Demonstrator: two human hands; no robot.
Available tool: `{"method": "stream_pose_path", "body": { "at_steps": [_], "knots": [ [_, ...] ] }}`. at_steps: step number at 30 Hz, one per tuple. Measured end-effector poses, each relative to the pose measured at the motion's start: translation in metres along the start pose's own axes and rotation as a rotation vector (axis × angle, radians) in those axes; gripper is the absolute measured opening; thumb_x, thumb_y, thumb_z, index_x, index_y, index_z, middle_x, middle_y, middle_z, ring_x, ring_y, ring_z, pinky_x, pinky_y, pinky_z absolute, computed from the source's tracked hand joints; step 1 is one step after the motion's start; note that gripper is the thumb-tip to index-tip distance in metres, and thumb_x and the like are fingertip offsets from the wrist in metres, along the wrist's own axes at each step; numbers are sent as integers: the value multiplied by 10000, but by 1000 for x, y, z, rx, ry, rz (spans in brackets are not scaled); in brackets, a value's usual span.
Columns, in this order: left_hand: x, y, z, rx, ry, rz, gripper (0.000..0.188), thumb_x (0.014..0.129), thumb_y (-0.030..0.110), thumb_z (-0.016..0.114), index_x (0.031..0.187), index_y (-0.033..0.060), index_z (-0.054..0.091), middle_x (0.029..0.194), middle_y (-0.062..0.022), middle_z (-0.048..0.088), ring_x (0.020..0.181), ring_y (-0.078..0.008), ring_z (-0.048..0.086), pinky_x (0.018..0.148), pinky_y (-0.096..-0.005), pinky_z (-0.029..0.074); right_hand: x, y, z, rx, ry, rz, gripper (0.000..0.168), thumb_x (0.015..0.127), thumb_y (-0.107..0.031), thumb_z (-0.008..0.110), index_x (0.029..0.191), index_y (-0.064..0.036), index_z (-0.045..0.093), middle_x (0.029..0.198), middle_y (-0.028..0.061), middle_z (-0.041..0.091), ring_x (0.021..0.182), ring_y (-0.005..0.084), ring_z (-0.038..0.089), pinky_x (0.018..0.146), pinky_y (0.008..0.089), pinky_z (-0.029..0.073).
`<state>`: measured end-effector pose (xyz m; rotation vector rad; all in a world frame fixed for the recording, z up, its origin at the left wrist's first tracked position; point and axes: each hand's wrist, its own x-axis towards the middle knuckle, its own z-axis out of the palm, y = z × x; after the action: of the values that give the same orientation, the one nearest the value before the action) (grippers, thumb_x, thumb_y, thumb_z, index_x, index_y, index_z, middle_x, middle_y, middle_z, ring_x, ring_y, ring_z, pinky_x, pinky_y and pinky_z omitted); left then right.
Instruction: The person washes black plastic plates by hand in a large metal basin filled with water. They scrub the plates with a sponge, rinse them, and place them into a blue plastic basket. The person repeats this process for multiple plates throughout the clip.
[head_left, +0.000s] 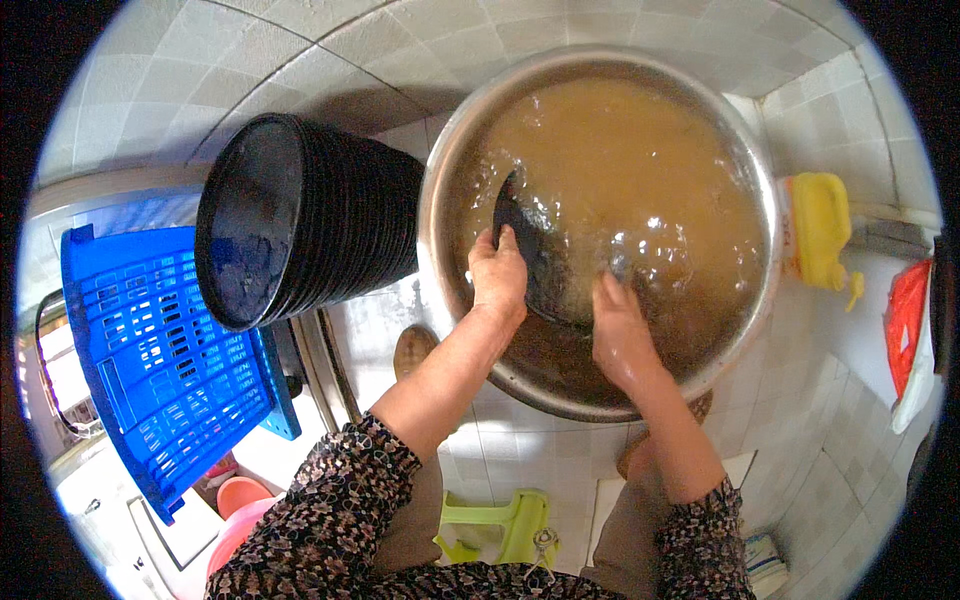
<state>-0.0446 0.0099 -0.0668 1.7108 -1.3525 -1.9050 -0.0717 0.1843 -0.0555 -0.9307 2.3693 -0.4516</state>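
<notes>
A large round stainless steel basin (766, 176) full of cloudy brown water (637, 142) stands before me. My left hand (501, 274) grips the edge of a black round dish (517, 225), which tilts partly under the water. The thumb is near its upper rim. My right hand (621, 326) is at the dish's right side, its fingertips at the water's surface. A bright glint shows at those fingertips, and I cannot tell whether it is a small scrubber or splashing water. Left of the basin, a tall stack of matching black round dishes (247, 225) leans on its side.
A blue plastic crate (180, 352) stands at the left, above pink and orange basins (244, 495). Right of the steel basin is a yellow plastic jug (821, 229), with a red bag (906, 322) beyond. A green plastic stool (525, 517) is below me on the tiled floor.
</notes>
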Motion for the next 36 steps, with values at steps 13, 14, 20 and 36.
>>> {"method": "stream_pose_path", "body": {
  "at_steps": [13,14,20,36],
  "knots": [
    [31,-6,-34,348,-88,656,251,957,89,495,1118,-77,593,989,-252,681,926,-374,666,868,-408,494,114,-40,-5,244,297,-450,384,922,-63,435,1279,34,537,1389,209,496,1286,384,466,1110,432,362],
    [28,-6,-31,377,-115,679,234,931,84,514,1073,-78,608,971,-268,680,938,-409,667,851,-418,501,128,-35,-11,208,292,-403,386,948,-100,426,1297,27,528,1395,208,492,1288,381,466,1110,428,363],
    [24,-13,-27,309,-92,598,193,912,72,539,1014,-63,632,917,-200,683,852,-299,649,823,-366,492,160,6,-2,227,161,-146,406,1014,-198,368,1360,-35,503,1427,202,471,1299,370,468,1113,401,364],
    [14,6,-17,-143,-94,166,242,969,80,532,1164,-37,616,1071,-71,665,942,-147,591,855,-270,463,23,5,29,-15,235,-79,259,906,-73,480,1085,33,636,1236,286,552,1096,432,570,959,495,478]
  ]
}}
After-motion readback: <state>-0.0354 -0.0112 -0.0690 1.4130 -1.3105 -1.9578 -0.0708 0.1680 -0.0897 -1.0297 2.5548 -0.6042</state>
